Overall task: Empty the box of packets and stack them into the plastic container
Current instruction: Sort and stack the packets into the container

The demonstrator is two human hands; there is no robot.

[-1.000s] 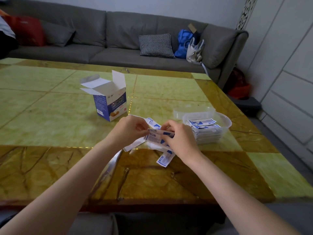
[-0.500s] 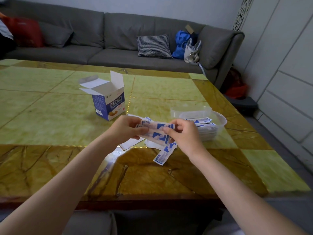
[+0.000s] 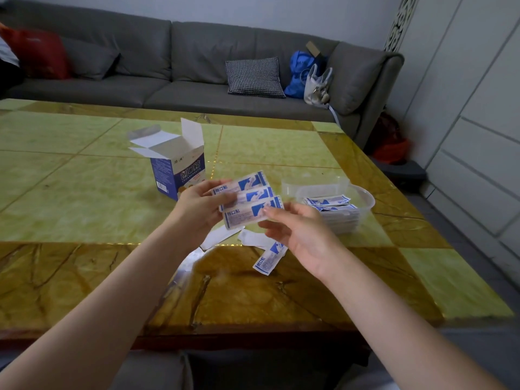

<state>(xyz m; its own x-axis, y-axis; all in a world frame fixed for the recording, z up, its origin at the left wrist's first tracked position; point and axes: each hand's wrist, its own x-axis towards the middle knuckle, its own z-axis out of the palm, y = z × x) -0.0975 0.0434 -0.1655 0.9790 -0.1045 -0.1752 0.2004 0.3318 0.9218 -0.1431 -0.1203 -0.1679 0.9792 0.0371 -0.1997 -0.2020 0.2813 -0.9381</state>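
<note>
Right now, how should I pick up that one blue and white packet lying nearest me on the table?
Pinch the loose packet across its narrow width near the middle, coming down from above with the right hand; it lies flat, long and thin, angled toward that hand.

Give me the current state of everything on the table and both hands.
Box: upright, flaps open.
Plastic container: open, partly filled with stacked packets.
Fanned packets: held by left hand.
Right hand: open, fingertips touching them.
Loose packets: on table.
</note>
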